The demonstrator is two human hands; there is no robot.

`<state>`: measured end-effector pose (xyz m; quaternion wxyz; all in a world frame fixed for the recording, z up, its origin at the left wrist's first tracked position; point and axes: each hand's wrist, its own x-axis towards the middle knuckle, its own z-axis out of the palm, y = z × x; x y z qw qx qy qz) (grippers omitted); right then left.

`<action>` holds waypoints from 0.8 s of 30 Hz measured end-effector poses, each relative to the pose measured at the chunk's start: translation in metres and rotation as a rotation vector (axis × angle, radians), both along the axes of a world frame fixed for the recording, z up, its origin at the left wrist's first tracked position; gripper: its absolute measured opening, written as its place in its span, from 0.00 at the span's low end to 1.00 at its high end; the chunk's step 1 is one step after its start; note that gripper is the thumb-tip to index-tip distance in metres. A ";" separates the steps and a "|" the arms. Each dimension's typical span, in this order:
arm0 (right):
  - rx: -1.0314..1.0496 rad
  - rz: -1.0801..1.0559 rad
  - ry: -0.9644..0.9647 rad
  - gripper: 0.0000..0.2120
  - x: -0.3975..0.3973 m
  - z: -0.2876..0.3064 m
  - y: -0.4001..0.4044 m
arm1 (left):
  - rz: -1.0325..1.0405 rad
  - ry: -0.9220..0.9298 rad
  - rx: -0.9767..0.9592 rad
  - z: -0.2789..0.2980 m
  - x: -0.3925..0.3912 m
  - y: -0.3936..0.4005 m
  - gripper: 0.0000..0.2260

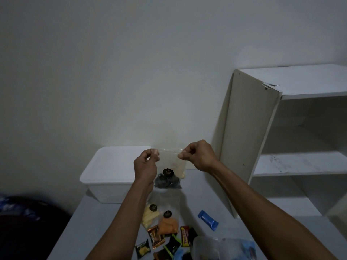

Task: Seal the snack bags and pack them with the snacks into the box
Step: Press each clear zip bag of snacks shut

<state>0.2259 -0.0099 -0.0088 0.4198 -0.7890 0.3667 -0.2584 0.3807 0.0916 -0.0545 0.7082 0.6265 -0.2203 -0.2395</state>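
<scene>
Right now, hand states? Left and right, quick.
Left hand: closed, pinching the top left corner of the clear bag.
Right hand: closed, pinching the bag's top right corner.

White box [112, 171] with white lid; clear bag [170, 166], dark contents, black round label; pale yellow snack bag [150, 216]; orange snack bag [168, 225]; blue wrapped bar [208, 220]; pale grey surface [105, 222]; white shelf [293, 128].

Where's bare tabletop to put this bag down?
Bare table left of the left forearm, below the white box. Another patch between the blue wrapper and the shelf unit. The near edge is crowded with snacks.
</scene>
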 end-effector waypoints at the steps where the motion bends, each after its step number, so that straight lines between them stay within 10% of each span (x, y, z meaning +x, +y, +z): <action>1: -0.007 -0.013 -0.003 0.07 0.000 0.000 0.000 | 0.001 0.012 -0.001 0.001 -0.001 0.000 0.04; 24: -0.138 0.018 0.080 0.08 0.008 -0.002 0.005 | -0.086 -0.146 0.034 0.013 -0.019 -0.008 0.06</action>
